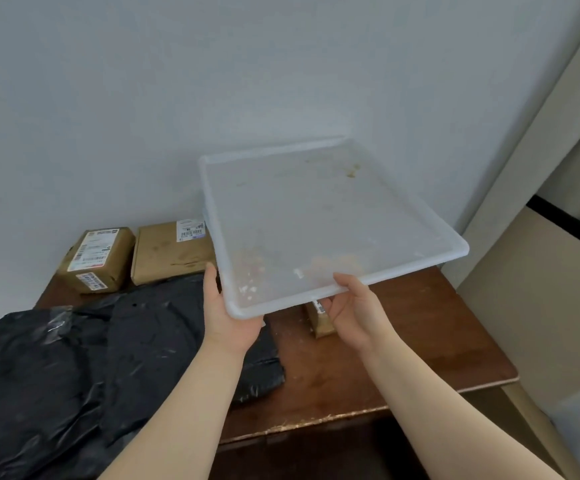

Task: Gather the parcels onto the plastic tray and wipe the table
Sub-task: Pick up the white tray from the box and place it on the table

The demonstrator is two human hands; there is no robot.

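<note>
**Tray held above the table, parcels still on the tabletop**

A translucent white rectangular plastic tray [316,209] is held in the air over the right half of the brown wooden table [420,341], touching nothing but the hands. The left hand [227,313] grasps the tray's near-left corner, and the right hand [354,306] grasps its near edge, thumb on the rim. A brownish stain marks the tray floor near its far-right corner.

At the table's far-left corner, against the pale wall [212,81], stand a labelled brown paper-wrapped parcel [96,259] and, just beside it, a flatter brown paper parcel [170,252]. Crumpled black plastic bags [108,358] cover the table's left side. A small brown cardboard box [321,320] lies mid-table, partly hidden under the tray.
</note>
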